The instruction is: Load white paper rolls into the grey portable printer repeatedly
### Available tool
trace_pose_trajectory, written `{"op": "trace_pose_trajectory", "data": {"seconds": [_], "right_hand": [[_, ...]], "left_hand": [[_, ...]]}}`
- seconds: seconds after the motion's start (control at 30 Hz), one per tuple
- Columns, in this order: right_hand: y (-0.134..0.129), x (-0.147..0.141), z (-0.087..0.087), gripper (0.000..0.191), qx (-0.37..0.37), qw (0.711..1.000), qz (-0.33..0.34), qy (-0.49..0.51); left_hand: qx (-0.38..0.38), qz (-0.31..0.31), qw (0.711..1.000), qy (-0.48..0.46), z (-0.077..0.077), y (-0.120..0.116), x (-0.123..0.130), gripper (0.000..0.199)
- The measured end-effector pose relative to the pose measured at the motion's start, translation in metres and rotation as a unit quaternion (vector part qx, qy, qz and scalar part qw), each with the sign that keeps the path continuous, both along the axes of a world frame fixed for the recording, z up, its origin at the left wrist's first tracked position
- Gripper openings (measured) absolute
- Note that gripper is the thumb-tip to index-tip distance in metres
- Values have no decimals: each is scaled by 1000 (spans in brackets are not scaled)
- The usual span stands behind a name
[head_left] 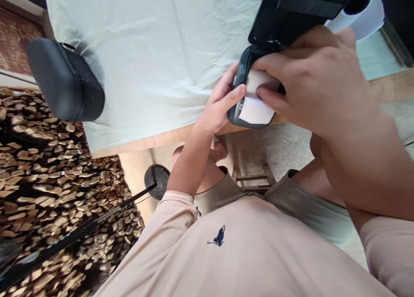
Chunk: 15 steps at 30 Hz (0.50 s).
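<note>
A small dark portable printer (233, 114) sits at the table's front edge with its black lid (268, 23) swung up. In its bay lies a white paper roll (261, 79), and a loose strip of its paper (257, 112) hangs over the front. My left hand (221, 100) grips the printer's left side, thumb on the rim by the paper. From the right, my right hand (318, 79) reaches over the bay, thumb and fingers closed on the roll. Its palm hides the printer's right side. A larger white paper roll (375, 14) with a dark core is beyond my right hand.
A black zippered hard case (66, 81) stands at the left on the pale tablecloth (145, 64). The wooden table edge (152, 139) runs before my lap. Below are a stool (255, 178) and a black stand's round base (157, 180). Stacked firewood (58, 193) fills the left.
</note>
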State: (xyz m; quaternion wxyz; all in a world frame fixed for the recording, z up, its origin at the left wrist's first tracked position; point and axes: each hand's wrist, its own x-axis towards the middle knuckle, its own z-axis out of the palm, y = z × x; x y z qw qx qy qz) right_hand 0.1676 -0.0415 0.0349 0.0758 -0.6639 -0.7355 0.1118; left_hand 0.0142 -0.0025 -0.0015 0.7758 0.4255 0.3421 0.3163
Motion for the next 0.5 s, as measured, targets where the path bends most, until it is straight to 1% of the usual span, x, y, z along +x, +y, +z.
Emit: {"op": "trace_pose_trajectory", "data": {"seconds": [0.1,0.2,0.33,0.43,0.5], "right_hand": [[2,0,1,34,-3,1000,1,-7],[3,0,4,36,8,1000,-14,-9],[0,-2,6,38,4,1000,-10,-26],[0,-2,3,38,-5,999,-7,-31],[3,-2,0,36,-2,1000,-10,-18]], "left_hand": [[-17,19,1000,-1,-1,-1,0,35],[-42,33,999,-12,2,-2,1,34],[-50,43,998,-7,7,-4,3,35],[-75,74,994,14,9,-6,6,35],[-88,90,992,19,10,-7,8,32]]}}
